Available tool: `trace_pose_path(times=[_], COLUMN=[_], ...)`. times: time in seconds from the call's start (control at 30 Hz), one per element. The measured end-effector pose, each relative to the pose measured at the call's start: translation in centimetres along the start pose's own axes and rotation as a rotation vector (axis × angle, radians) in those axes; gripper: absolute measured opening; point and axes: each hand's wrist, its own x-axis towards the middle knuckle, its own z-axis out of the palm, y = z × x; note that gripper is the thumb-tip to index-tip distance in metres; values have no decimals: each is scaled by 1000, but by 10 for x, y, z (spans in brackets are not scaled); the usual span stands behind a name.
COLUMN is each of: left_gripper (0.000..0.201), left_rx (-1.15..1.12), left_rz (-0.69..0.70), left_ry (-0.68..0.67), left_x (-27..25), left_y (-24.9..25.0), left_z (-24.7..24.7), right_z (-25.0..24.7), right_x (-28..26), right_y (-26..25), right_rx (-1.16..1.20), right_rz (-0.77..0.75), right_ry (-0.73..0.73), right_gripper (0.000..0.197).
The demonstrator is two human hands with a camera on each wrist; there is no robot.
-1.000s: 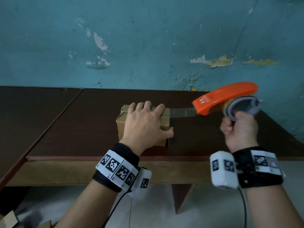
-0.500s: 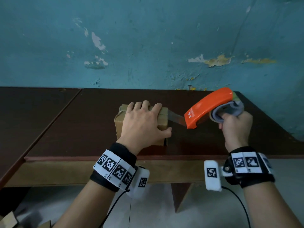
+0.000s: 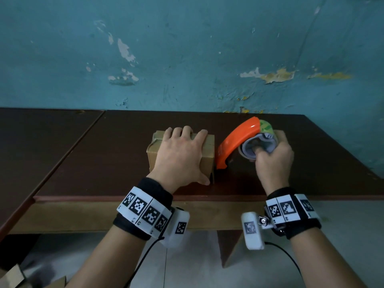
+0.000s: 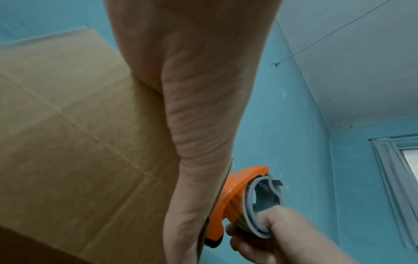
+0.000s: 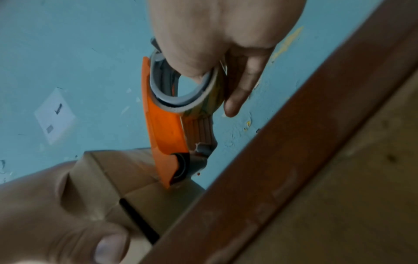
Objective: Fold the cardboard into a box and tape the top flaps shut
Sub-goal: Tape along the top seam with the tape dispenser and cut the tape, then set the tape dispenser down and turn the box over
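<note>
A small brown cardboard box (image 3: 207,156) sits on the dark table (image 3: 104,163), its top flaps closed. My left hand (image 3: 180,154) lies flat on the box top, fingers over the far edge and thumb down the near side. My right hand (image 3: 272,156) grips an orange tape dispenser (image 3: 236,140) by its grey roll core. The dispenser's nose points down against the box's right side (image 5: 144,171). The left wrist view shows the box front (image 4: 74,135) and the dispenser (image 4: 237,192) beyond my palm.
The table backs onto a peeling teal wall (image 3: 187,59). A second dark table (image 3: 31,142) adjoins on the left. The near table edge (image 3: 207,198) runs just behind my wrists. Cardboard scraps (image 3: 12,277) lie on the floor at lower left.
My right hand swung the dispenser down and left, from raised to the box's right with tape stretched across, to nose-down against the box's right side. My left hand stayed on the box.
</note>
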Motion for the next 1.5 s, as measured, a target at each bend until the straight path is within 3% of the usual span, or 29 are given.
trace_pose_path(times=[0.27, 0.47, 0.9, 1.17, 1.37, 1.5], left_gripper=[132, 129, 127, 126, 125, 127], left_rx=[28, 33, 25, -2, -13, -28], left_rz=[-2, 8, -4, -37, -41, -29], left_ry=[-7, -24, 4, 21, 17, 30], left_x=[1, 1, 1, 1, -1, -2], left_y=[4, 6, 9, 8, 0, 0], left_z=[-2, -5, -4, -1, -3, -2], right_z=[9, 11, 13, 8, -24, -21], right_x=[-6, -9, -7, 0, 25, 21], right_y=[-1, -13, -3, -13, 3, 8], right_rx=[90, -23, -84, -191, -200, -272], right_rz=[-86, -225, -63, -76, 139, 67], right_ry=[-17, -69, -108, -113, 174, 42], right_gripper=[26, 27, 27, 23, 47, 57])
